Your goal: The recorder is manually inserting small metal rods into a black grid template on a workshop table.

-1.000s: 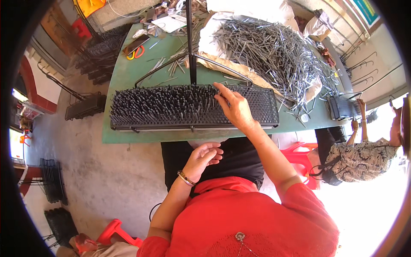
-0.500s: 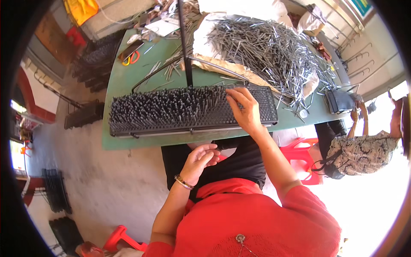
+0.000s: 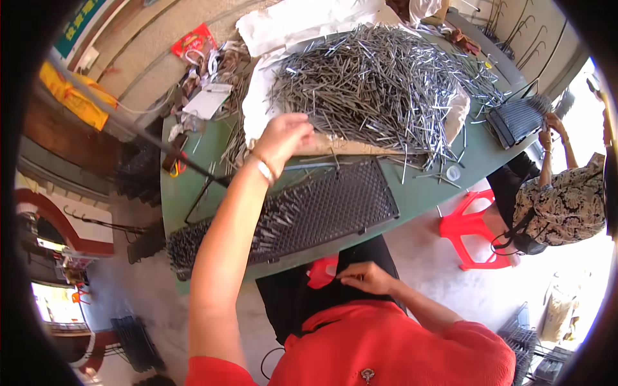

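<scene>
My left hand (image 3: 283, 138), with a bracelet at the wrist, reaches across the table to the near left edge of a big heap of thin grey metal rods (image 3: 367, 83). Its fingers are bent and smeared by motion, so their grip is unclear. Under that forearm lies a long black perforated rack (image 3: 341, 206). Short dark rods (image 3: 277, 215) stand packed in its left part, while the holes on the right show bare. My right hand (image 3: 367, 278) is above my lap, apart from the rack, fingertips drawn together; what they pinch, if anything, is too small to make out.
White sacking and brown paper (image 3: 322, 147) lie under the heap on the green table (image 3: 412, 199). A black rod rises from the rack's left side. Scissors (image 3: 175, 168) lie at the left. At the right, another person (image 3: 557, 206) handles a similar rack beside a red stool (image 3: 473, 225).
My left hand has gone from near my lap up to the rod heap. My right hand has left the rack and dropped to my lap. The view has turned, so the rack appears tilted.
</scene>
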`<state>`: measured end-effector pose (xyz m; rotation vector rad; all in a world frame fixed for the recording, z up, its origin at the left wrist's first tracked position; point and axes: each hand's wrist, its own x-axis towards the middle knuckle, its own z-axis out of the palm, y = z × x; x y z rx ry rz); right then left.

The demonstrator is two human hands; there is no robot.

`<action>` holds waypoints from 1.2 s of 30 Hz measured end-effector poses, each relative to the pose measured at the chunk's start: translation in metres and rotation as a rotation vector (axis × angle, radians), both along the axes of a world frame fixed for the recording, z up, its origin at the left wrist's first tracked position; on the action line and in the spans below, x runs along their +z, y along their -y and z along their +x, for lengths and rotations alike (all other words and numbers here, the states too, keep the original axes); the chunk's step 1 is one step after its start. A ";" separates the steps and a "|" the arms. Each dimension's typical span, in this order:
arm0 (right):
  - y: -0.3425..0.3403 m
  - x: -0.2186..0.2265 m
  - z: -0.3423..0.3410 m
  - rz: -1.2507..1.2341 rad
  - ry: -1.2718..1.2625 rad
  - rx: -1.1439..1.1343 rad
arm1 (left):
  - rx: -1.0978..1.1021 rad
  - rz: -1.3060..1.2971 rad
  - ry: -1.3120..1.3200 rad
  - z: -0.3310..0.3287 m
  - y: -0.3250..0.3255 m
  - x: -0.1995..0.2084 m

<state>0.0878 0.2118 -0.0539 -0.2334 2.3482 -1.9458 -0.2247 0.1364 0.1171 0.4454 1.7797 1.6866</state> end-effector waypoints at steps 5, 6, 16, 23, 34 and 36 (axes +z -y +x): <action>0.013 -0.055 0.003 0.229 -0.132 -0.084 | 0.200 -0.610 -0.208 -0.138 -0.054 -0.062; 0.013 -0.058 -0.001 0.217 -0.140 -0.082 | 0.189 -0.707 -0.237 -0.165 -0.049 -0.074; 0.008 -0.054 -0.025 0.175 -0.040 -0.179 | 0.075 -0.858 0.015 -0.205 -0.087 -0.126; 0.013 -0.056 -0.033 0.179 -0.100 -0.235 | -0.133 -0.627 -0.040 -0.184 -0.146 -0.119; 0.019 -0.059 -0.033 0.199 -0.080 -0.220 | -0.035 -0.597 0.236 -0.217 -0.132 -0.148; 0.015 -0.059 -0.030 0.218 -0.029 -0.241 | 0.035 -0.782 -0.001 -0.195 -0.158 -0.142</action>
